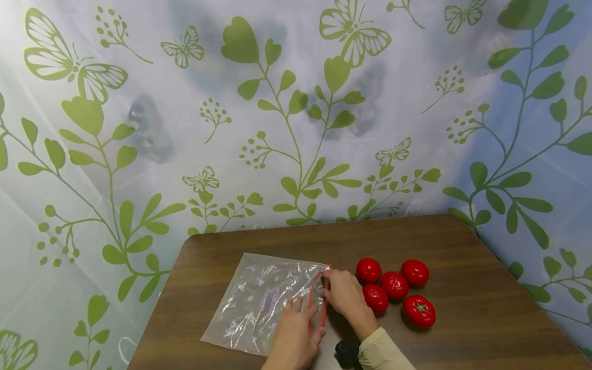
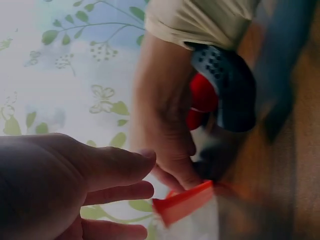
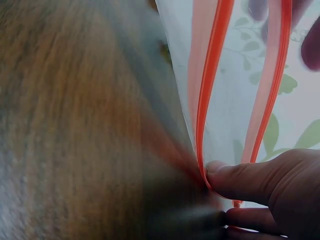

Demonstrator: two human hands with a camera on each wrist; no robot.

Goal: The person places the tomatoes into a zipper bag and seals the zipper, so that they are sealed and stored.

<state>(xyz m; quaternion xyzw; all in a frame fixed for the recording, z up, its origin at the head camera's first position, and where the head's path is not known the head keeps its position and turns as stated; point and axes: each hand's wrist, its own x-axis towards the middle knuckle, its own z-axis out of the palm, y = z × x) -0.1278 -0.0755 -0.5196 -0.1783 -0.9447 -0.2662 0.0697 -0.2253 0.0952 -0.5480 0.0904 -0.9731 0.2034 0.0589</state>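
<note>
A clear printed zip bag (image 1: 259,303) lies on the table, its red zip edge (image 1: 324,308) facing right. The mouth stands parted, with two red zip strips (image 3: 210,75) apart in the right wrist view. My right hand (image 1: 347,295) pinches the far end of the zip edge between thumb and fingers. Close to the near part of the mouth is my left hand (image 1: 293,334), its thumb and fingers spread apart and relaxed. Just right of the right hand sit several shiny red tomatoes (image 1: 394,285), one showing a green stem top (image 1: 419,311).
The brown wooden table (image 1: 485,308) reaches back to a white curtain (image 1: 296,128) with green leaves and butterflies. A dark wrist device (image 2: 230,90) sits at the right wrist, by the beige sleeve (image 1: 384,352).
</note>
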